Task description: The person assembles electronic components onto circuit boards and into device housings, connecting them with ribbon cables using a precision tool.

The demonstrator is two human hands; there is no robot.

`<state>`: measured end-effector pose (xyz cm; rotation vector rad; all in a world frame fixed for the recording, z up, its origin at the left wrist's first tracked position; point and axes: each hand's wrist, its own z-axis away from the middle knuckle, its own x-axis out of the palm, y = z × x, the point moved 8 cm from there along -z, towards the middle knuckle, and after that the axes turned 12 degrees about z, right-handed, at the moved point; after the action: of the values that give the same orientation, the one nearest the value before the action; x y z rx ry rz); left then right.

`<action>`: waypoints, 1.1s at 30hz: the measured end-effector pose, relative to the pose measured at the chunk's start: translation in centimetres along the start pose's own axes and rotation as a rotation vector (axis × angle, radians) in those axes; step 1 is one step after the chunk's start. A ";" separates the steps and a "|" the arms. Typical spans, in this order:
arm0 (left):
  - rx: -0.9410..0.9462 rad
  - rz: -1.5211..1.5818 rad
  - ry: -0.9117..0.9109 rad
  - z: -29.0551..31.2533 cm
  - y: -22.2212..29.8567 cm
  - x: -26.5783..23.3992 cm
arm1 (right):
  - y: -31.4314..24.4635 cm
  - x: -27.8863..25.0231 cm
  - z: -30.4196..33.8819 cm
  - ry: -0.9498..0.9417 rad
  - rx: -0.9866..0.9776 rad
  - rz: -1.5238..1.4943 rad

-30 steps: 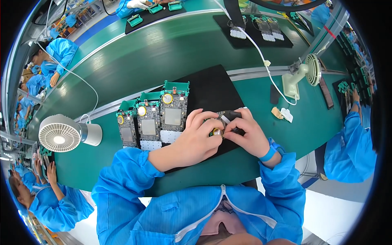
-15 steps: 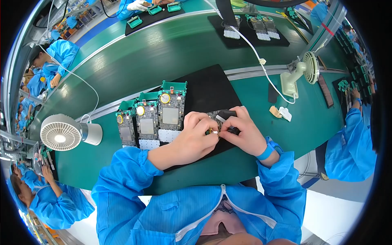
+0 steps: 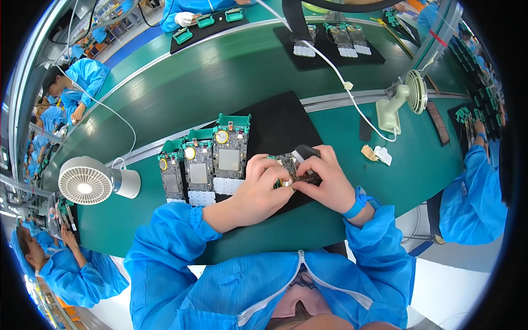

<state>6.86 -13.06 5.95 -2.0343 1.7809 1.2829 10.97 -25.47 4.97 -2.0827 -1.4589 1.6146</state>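
Above the black mat, both hands meet over a dark circuit board (image 3: 285, 160) that they largely cover. My left hand (image 3: 263, 186) is closed, its fingertips pinching a small yellow-and-white round part (image 3: 286, 182) at the board's near side. My right hand (image 3: 329, 180) is closed round a black object (image 3: 306, 152) with a pale edge, its exact kind hidden by the fingers. Right thumb and forefinger tips press close beside the left fingertips. To the left lie a large circuit board (image 3: 229, 160) and two more like it, with green frames and yellow-ringed round cells.
A white fan (image 3: 84, 180) stands at left, a pale green fan (image 3: 404, 102) at right. A white cable (image 3: 330, 60) crosses the far right. Beyond the metal rail runs a green belt (image 3: 165, 88). Paper scraps (image 3: 376, 154) lie right of the mat (image 3: 283, 124). Co-workers sit around.
The view has shifted slightly. My hands stay together over the board; the right fingertips have moved a little left against the left ones, and more of the board shows.
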 end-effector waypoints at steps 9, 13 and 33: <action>-0.032 -0.007 -0.005 -0.2 -0.1 -0.1 | -1.2 -0.7 0.9 0.007 -0.077 -0.121; -0.035 -0.014 -0.006 -0.2 -0.3 -0.1 | -0.5 0.5 1.4 0.001 -0.073 -0.067; -0.008 0.025 0.023 -0.1 -0.2 -0.1 | -0.4 1.0 0.9 -0.020 -0.127 -0.025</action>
<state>7.03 -13.00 5.99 -2.0461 1.8193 1.2800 9.97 -24.92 4.17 -2.1103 -1.6278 1.5767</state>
